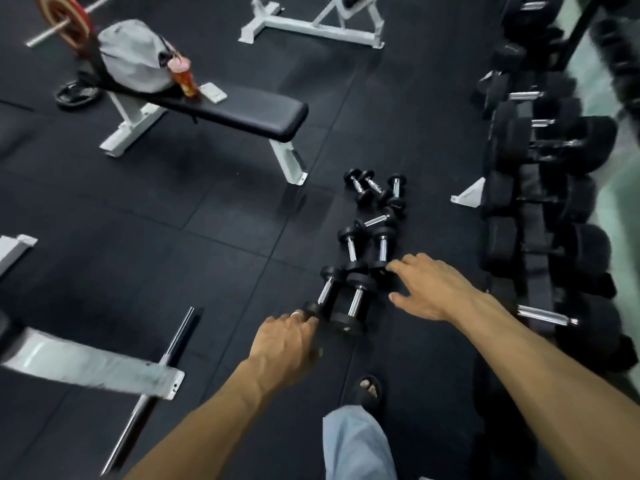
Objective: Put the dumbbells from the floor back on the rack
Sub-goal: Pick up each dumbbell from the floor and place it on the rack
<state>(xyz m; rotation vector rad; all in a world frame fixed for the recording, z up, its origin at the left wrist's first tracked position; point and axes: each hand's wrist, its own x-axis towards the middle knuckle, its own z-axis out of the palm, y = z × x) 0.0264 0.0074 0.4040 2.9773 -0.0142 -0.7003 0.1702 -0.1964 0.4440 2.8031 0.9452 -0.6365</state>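
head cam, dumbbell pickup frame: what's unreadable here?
- Left hand: contact with the nearest dumbbell unclear; its own fingers cover the near end.
- Right hand: hides whatever lies under its palm.
- Rack: motion-blurred and cut by the right edge; free slots not visible.
- Weight markings on the floor dumbbells: too small.

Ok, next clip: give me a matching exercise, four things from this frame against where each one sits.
Things:
1. grey bag
2. orange cup
3. loose dumbbells
4. left hand

Places:
A. in a line on the floor beside the rack
B. on the far end of the flat bench
C. at the nearest dumbbell's end
D. on the bench, right of the bag

Pairs: 1-B, 2-D, 3-A, 4-C
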